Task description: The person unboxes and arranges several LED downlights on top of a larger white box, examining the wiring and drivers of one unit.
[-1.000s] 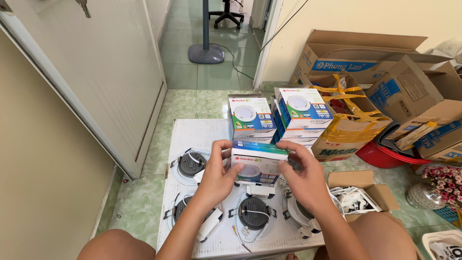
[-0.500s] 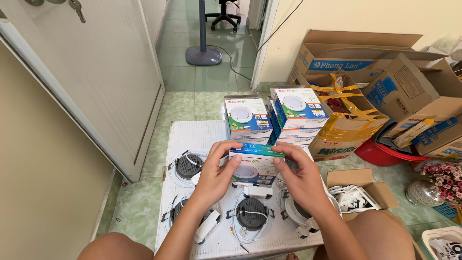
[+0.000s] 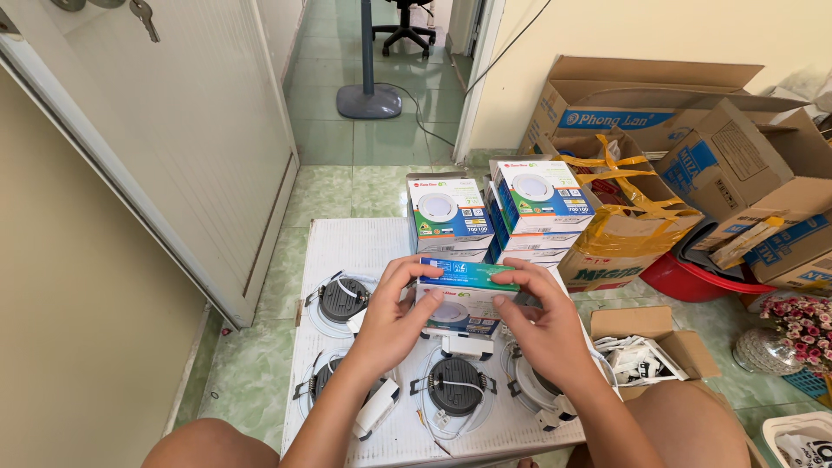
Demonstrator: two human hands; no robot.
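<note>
Fingers [image 3: 414, 276] of my left hand [image 3: 392, 319] and right hand [image 3: 544, 328] curl around the small light box [image 3: 464, 295], pinching its two ends above the white board [image 3: 347, 247]. Downlights [image 3: 340, 300] lie left of the box, stacked boxes [image 3: 494, 212] behind, bare board edge beyond.

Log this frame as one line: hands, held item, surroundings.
left hand: grips light box | right hand: grips same box | below: bare downlights on white board | behind: stacked boxes
</note>
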